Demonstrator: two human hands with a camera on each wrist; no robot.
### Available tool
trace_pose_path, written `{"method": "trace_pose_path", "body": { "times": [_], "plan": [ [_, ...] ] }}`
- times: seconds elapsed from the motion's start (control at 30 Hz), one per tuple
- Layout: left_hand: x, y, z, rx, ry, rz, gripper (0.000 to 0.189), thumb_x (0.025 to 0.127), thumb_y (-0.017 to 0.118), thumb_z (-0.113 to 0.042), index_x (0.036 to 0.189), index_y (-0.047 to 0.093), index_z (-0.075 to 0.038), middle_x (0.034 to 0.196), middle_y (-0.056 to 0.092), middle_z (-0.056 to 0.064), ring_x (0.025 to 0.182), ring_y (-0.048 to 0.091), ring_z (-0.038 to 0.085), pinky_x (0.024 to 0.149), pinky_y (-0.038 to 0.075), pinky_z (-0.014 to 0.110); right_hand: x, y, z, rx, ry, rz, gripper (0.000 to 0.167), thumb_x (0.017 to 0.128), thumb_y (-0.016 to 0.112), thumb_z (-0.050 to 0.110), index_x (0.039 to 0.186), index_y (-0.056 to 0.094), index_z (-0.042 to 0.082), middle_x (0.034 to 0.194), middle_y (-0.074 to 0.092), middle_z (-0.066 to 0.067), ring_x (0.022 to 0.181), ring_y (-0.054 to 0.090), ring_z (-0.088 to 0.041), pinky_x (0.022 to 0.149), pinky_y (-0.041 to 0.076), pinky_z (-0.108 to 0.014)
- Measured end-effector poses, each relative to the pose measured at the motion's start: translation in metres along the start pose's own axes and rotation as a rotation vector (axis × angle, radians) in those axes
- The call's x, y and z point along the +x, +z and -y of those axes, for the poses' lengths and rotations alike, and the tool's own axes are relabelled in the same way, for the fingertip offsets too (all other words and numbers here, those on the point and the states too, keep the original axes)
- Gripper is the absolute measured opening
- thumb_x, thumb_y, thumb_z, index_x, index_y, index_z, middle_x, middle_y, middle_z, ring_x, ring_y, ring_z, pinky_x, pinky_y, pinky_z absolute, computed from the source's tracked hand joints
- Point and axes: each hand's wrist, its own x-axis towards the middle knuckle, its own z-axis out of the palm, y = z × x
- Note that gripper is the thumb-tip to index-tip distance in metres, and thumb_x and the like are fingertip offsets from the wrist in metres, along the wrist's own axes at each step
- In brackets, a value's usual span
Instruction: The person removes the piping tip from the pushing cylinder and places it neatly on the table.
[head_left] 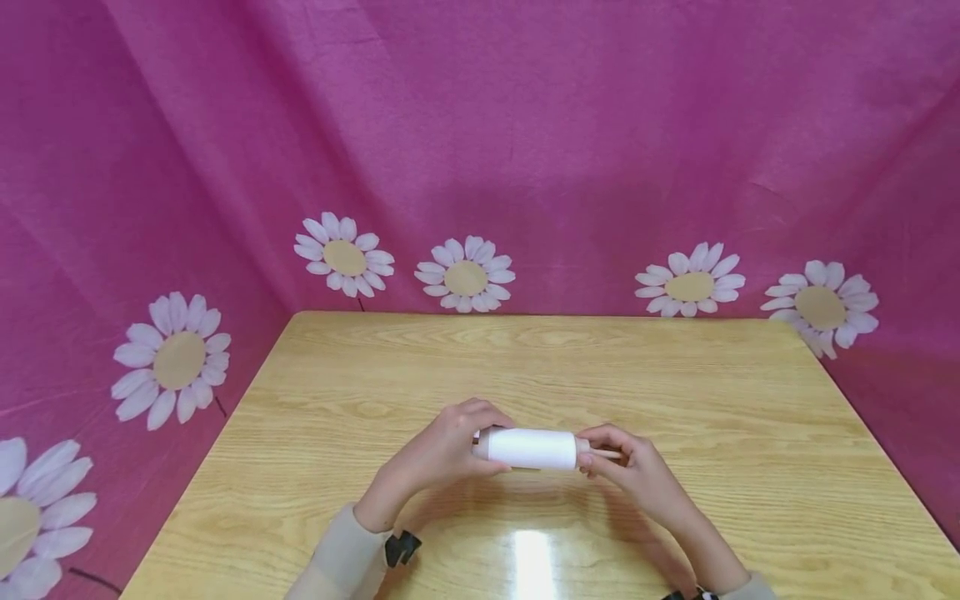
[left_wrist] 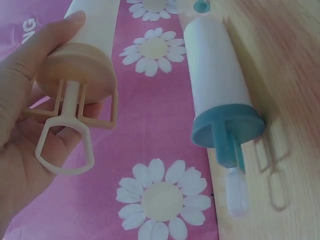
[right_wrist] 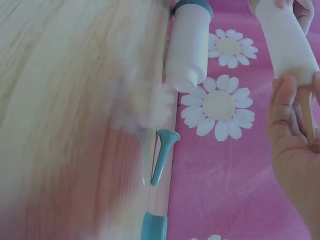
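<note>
White cylinder in both hands

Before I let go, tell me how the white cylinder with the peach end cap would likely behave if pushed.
The held white plastic-looking cylinder seems stiff: its body shows no sag. It would probably roll on its round side, though the peach brackets jutting from its end cap might catch. Its smooth surface may be slippery.

white capital letters "ng" on the pink flowered cloth
</note>
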Motion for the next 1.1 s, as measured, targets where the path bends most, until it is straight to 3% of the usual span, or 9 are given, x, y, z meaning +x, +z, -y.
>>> {"method": "trace_pose_path", "body": {
  "times": [0.13, 0.27, 0.43, 0.53, 0.6, 0.7, 0.8, 0.97, 1.1],
  "plan": [
    [0.001, -0.003, 0.001, -0.013, -0.031, 0.038, 0.040, 0.075, 0.085, -0.025, 0.110, 0.073, -0.011, 0.107, 0.074, 0.002, 0.093, 0.066, 0.012, 0.078, 0.055, 0.024, 0.000, 0.002, -0.002, -0.094, -0.159, -0.053, 0.024, 0.088, 0.069, 0.003, 0.111, 0.066, 0.002, 0.105, 0.071, -0.005, 0.092, 0.066, -0.001, 0.074, 0.059, -0.023],
    [0.002, -0.004, 0.002, -0.021, -0.031, 0.033, 0.040, 0.075, 0.085, -0.026, 0.109, 0.072, -0.010, 0.106, 0.074, 0.003, 0.093, 0.067, 0.013, 0.078, 0.057, 0.027, 0.002, 0.003, -0.002, -0.153, -0.293, -0.110, 0.032, 0.081, 0.073, -0.004, 0.111, 0.067, 0.005, 0.103, 0.071, -0.010, 0.093, 0.066, 0.001, 0.076, 0.058, -0.021],
    [0.002, -0.003, 0.003, -0.019, -0.005, 0.013, 0.040, 0.074, 0.086, -0.025, 0.109, 0.073, -0.009, 0.106, 0.074, 0.004, 0.092, 0.068, 0.013, 0.078, 0.058, 0.028, 0.002, 0.003, -0.003, -0.159, -0.349, -0.121, 0.042, 0.076, 0.077, -0.006, 0.115, 0.065, 0.005, 0.109, 0.069, -0.005, 0.097, 0.064, 0.002, 0.080, 0.056, -0.017],
    [0.002, -0.003, 0.003, -0.022, -0.005, 0.013, 0.041, 0.074, 0.085, -0.026, 0.109, 0.072, -0.009, 0.106, 0.074, 0.004, 0.093, 0.068, 0.014, 0.078, 0.058, 0.028, 0.000, 0.001, -0.003, -0.137, -0.295, -0.100, 0.044, 0.080, 0.074, -0.005, 0.122, 0.061, 0.003, 0.117, 0.068, -0.004, 0.104, 0.061, 0.003, 0.085, 0.055, -0.018],
    [0.002, -0.004, 0.003, -0.030, -0.014, 0.018, 0.041, 0.075, 0.085, -0.026, 0.110, 0.072, -0.010, 0.107, 0.074, 0.004, 0.094, 0.068, 0.014, 0.078, 0.058, 0.028, -0.001, -0.001, -0.002, -0.096, -0.204, -0.095, 0.036, 0.088, 0.067, -0.001, 0.124, 0.060, 0.002, 0.119, 0.068, 0.002, 0.106, 0.060, 0.003, 0.087, 0.054, -0.018],
    [0.002, -0.006, 0.003, -0.033, -0.020, 0.029, 0.041, 0.076, 0.085, -0.027, 0.111, 0.072, -0.010, 0.109, 0.073, 0.003, 0.096, 0.067, 0.015, 0.079, 0.057, 0.028, -0.002, -0.006, 0.000, -0.015, -0.038, -0.085, 0.024, 0.100, 0.053, 0.007, 0.119, 0.060, -0.004, 0.110, 0.069, 0.013, 0.096, 0.065, -0.002, 0.085, 0.055, -0.022],
    [0.003, -0.008, 0.003, -0.028, -0.015, 0.030, 0.041, 0.076, 0.085, -0.027, 0.111, 0.072, -0.011, 0.110, 0.073, 0.003, 0.097, 0.067, 0.015, 0.081, 0.056, 0.026, 0.000, -0.009, 0.002, 0.032, 0.088, -0.059, 0.030, 0.104, 0.045, 0.016, 0.113, 0.061, -0.008, 0.096, 0.069, 0.018, 0.084, 0.070, -0.010, 0.081, 0.057, -0.026],
    [0.002, -0.009, 0.003, -0.017, -0.012, 0.028, 0.041, 0.075, 0.085, -0.027, 0.111, 0.072, -0.011, 0.109, 0.073, 0.003, 0.097, 0.067, 0.014, 0.082, 0.056, 0.025, 0.003, -0.008, 0.002, 0.057, 0.128, 0.002, 0.029, 0.101, 0.053, 0.015, 0.111, 0.062, -0.011, 0.087, 0.072, 0.013, 0.081, 0.071, -0.012, 0.075, 0.060, -0.036],
    [0.002, -0.008, 0.002, -0.016, -0.017, 0.032, 0.041, 0.075, 0.085, -0.026, 0.111, 0.072, -0.011, 0.109, 0.072, 0.003, 0.097, 0.066, 0.014, 0.081, 0.056, 0.025, 0.004, -0.005, 0.003, 0.061, 0.125, 0.010, 0.028, 0.096, 0.061, 0.014, 0.112, 0.064, -0.009, 0.091, 0.074, 0.007, 0.081, 0.070, -0.008, 0.075, 0.060, -0.036]
  ]
}}
